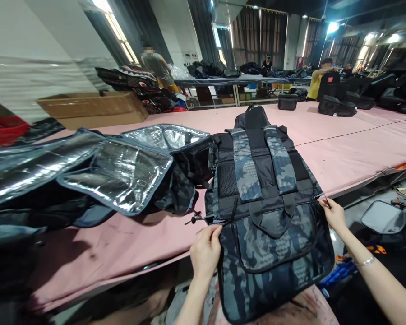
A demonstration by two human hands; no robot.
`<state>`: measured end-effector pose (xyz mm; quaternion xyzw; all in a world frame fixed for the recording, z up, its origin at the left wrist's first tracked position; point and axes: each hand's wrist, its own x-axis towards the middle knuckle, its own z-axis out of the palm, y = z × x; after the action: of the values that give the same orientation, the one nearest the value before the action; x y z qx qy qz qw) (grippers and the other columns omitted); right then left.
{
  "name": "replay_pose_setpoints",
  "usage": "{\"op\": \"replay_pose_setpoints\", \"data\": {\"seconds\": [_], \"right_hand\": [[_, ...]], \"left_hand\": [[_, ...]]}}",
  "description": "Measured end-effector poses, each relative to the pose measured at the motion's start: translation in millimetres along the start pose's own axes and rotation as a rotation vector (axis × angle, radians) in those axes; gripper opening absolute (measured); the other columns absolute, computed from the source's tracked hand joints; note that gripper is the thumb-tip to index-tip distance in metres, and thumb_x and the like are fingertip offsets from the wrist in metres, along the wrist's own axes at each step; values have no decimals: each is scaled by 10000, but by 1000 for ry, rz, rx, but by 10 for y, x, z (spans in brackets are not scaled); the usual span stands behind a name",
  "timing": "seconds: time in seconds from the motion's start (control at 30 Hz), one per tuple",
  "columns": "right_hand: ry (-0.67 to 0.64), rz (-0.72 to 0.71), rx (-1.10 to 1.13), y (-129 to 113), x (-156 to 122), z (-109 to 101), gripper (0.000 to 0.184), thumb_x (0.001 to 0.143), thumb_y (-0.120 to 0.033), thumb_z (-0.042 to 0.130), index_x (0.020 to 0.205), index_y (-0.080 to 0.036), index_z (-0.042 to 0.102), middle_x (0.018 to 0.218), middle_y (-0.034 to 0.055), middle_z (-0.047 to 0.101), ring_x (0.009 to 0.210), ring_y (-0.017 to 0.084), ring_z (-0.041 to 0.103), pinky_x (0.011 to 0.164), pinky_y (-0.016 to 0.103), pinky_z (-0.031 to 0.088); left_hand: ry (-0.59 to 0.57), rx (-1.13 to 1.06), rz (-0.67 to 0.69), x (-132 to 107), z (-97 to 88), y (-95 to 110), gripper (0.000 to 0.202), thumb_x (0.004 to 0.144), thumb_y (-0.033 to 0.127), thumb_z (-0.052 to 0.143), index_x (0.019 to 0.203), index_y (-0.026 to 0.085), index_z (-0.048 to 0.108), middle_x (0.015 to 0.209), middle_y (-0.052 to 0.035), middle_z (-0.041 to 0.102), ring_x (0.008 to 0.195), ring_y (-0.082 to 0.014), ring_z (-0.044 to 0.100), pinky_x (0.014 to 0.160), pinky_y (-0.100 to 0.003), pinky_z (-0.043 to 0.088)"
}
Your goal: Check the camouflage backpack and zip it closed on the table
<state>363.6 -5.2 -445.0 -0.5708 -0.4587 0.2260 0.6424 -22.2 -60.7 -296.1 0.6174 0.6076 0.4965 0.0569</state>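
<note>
**Steady both sides of the backpack [277, 241]**

It lies strap-side up, right of centre, overhanging the pink table [355, 140]. Your left hand [205, 251] pinches its left edge; your right hand [334, 215] pinches the opposite edge, exact hold unclear. Pull evenly so neither side twists.

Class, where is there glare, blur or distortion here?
Head view: harsh glints on the silver lining; white glare at the ceiling light; smearing on the red item at far left; a leaning curtain, probably lens distortion; the camouflage backpack looks sharper.
</note>
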Motion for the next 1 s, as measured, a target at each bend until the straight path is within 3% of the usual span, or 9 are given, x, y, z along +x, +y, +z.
{"op": "replay_pose_setpoints", "data": {"seconds": [0.2, 0.37, 0.47, 0.57, 0.63, 0.73, 0.83, 0.93, 1.0], "right_hand": [[-125, 202, 264, -79, 74, 27, 516, 569, -618, 631, 664, -136, 474, 627, 34, 498, 565, 121, 450, 534, 243, 384], [-264, 354, 460, -218, 87, 53, 631, 544, -679, 659, 674, -190, 282, 474, -87, 169, 383, 37, 122, 359, 191, 136], [-254, 381, 513, -263, 116, 56, 652, 519, -657, 693, 670, -188, 267, 479, -90, 156, 386, 29, 116, 365, 182, 122], [-180, 398, 513, -236, 94, 90, 649, 485, -625, 722, 660, -189, 275, 472, -89, 164, 383, 27, 125, 368, 185, 110], [-94, 375, 496, -196, 50, 132, 595, 508, -608, 711, 668, -178, 331, 474, -77, 208, 392, 35, 158, 374, 193, 136], [64, 288, 448, -135, -19, 201, 483, 580, -551, 679, 697, -139, 457, 550, -19, 383, 477, 71, 316, 436, 210, 265], [178, 199, 391, -90, -55, 251, 420, 610, -496, 665, 686, -115, 506, 635, 24, 482, 590, 108, 420, 556, 228, 358], [238, 116, 351, -96, -73, 260, 399, 690, -492, 618, 713, -104, 528, 647, 36, 506, 605, 123, 448, 595, 247, 380], [312, 63, 332, -183, -102, 240, 375, 769, -475, 566, 784, -100, 551, 712, 52, 539, 662, 139, 483, 649, 262, 401]], "left_hand": [[-258, -289, -249, 23, -11, -1, 495, 601, 583, 607, 768, 117, 593, 705, -62, 604, 623, -148, 539, 593, -258, 432], [-233, -384, -301, 148, 25, 19, 573, 576, 682, 584, 721, 134, 504, 609, -8, 515, 502, -90, 454, 487, -214, 394], [-149, -282, -242, 191, -25, -2, 490, 581, 597, 641, 683, 122, 578, 671, -34, 566, 614, -119, 510, 563, -217, 415], [60, -117, -137, 91, -85, 30, 359, 681, 476, 625, 795, 136, 654, 795, -50, 624, 749, -145, 546, 710, -240, 420], [258, 25, 113, -1, -94, 122, 232, 789, 352, 553, 826, 141, 642, 831, -56, 625, 779, -139, 550, 759, -251, 411], [522, 203, 574, -39, -59, 341, 112, 814, 204, 534, 812, 116, 603, 841, -86, 586, 844, -152, 541, 824, -287, 411], [424, 360, 687, 59, 4, 513, 210, 762, 300, 629, 873, 122, 610, 894, -93, 562, 880, -183, 512, 822, -317, 396], [231, 478, 601, 180, 63, 512, 260, 756, 412, 617, 780, 153, 629, 909, -78, 576, 878, -201, 491, 794, -328, 370], [172, 332, 490, 230, 83, 443, 272, 774, 413, 580, 715, 150, 617, 870, -68, 576, 852, -182, 503, 797, -319, 383]]}}
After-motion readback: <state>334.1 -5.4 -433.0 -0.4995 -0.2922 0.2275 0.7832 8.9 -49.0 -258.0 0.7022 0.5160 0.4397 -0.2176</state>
